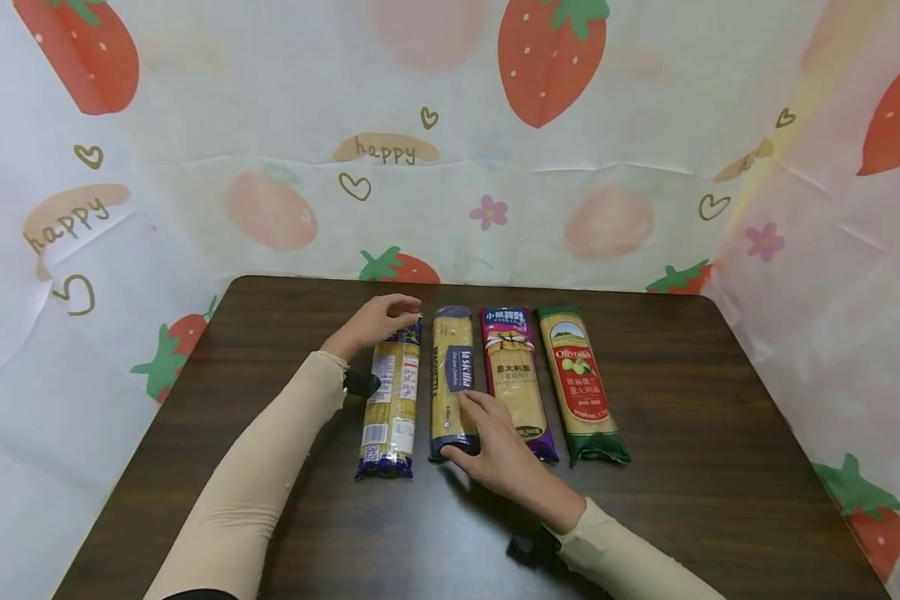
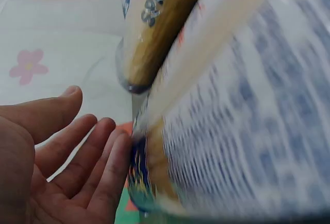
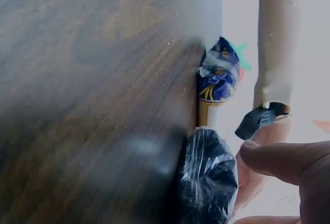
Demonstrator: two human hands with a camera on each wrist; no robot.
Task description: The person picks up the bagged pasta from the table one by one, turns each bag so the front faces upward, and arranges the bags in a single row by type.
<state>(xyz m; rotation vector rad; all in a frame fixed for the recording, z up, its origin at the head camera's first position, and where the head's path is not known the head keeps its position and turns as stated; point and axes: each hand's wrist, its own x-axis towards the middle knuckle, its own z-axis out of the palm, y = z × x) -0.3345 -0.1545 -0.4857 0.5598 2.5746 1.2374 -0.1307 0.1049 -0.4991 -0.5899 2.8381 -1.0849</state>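
Observation:
Four packs of spaghetti lie side by side on a dark wooden table (image 1: pixel 690 417). At the far end of the leftmost pack (image 1: pixel 392 400), whose label side faces up, is my left hand (image 1: pixel 375 321). In the left wrist view its fingers (image 2: pixel 105 157) are loosely extended beside that pack, the thumb apart. Over the near end of the yellow and blue spaghetti pack (image 1: pixel 450 375) hovers my right hand (image 1: pixel 504 450), thumb and fingers spread. In the right wrist view the thumb (image 3: pixel 278 157) stands just off the pack's dark blue end (image 3: pixel 209 177); whether the fingertips touch is hidden.
To the right lie a purple-ended spaghetti pack (image 1: pixel 517 387), partly behind my right hand, and a green and red spaghetti pack (image 1: pixel 581 387). A strawberry-print sheet (image 1: pixel 450 200) encloses the table's back and sides. A black wrist device (image 1: pixel 362 383) sits by the leftmost pack.

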